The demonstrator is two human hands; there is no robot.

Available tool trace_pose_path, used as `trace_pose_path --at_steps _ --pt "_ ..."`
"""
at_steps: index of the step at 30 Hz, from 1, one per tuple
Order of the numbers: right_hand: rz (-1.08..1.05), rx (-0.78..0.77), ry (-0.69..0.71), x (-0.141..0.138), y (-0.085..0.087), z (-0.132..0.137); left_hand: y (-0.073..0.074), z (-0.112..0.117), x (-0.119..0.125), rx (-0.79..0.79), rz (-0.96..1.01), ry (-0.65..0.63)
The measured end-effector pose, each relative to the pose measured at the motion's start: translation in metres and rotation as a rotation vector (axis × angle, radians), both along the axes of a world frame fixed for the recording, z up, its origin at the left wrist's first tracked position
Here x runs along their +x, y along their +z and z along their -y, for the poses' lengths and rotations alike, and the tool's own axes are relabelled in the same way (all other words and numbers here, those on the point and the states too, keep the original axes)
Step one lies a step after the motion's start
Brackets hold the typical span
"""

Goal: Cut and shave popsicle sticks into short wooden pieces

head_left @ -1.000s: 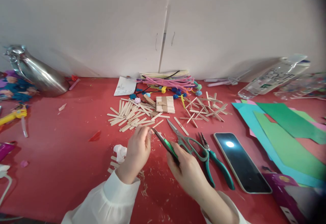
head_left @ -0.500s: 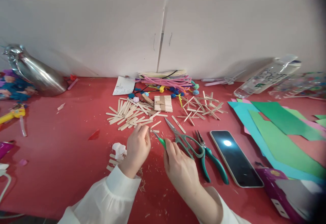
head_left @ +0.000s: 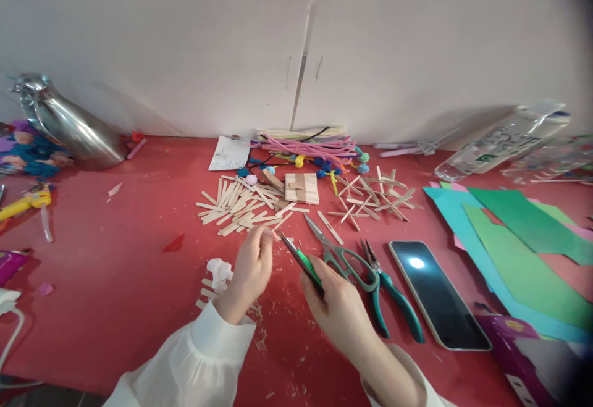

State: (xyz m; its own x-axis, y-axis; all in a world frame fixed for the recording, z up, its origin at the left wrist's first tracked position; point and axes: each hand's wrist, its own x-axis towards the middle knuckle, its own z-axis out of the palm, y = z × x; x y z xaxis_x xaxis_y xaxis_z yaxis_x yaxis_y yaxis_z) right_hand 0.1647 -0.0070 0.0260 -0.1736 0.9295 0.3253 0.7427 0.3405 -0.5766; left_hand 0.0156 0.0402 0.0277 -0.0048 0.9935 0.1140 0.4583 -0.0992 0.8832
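Observation:
Pinched in my left hand (head_left: 254, 262) is a thin wooden stick (head_left: 283, 220), its tip poking out past the fingers toward the upper right. My right hand (head_left: 340, 305) grips a green utility knife (head_left: 303, 260), with the blade reaching up and left close to the stick and my left fingertips. Wood shavings (head_left: 262, 336) lie scattered on the red table below my hands. Beyond them is a loose pile of craft sticks (head_left: 236, 206). Beside my left wrist are a crumpled white tissue (head_left: 219, 273) and a few more sticks.
Scissors (head_left: 340, 255), pliers (head_left: 391, 296) and a phone (head_left: 438, 296) lie right of my right hand. Stick frames (head_left: 370, 197), a stick bundle (head_left: 302, 188) and pipe cleaners (head_left: 308, 146) sit farther back. Coloured paper (head_left: 500, 240), a bottle (head_left: 503, 138) and a steel jug (head_left: 76, 126) flank the space.
My right hand has shifted slightly down and right, and more of the knife's green handle and blade shows. My left hand keeps its pinch. The whole view has moved a little.

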Motion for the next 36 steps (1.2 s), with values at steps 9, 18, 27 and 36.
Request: trace_pose_path --at_steps 9,18,27,36 --pt "0.030 0.077 -0.022 0.001 -0.003 0.001 0.004 0.003 -0.001 0.038 0.001 -0.035" --pt "-0.115 -0.026 0.017 0.006 0.002 -0.001 0.005 0.003 -0.004 -0.014 0.161 -0.079" --pt "-0.143 -0.040 0.028 0.011 0.001 -0.005 0.013 0.002 -0.009 -0.167 0.378 -0.133" --pt "-0.119 -0.053 0.096 0.013 -0.001 -0.006 0.026 -0.002 -0.024 -0.192 0.299 -0.277"
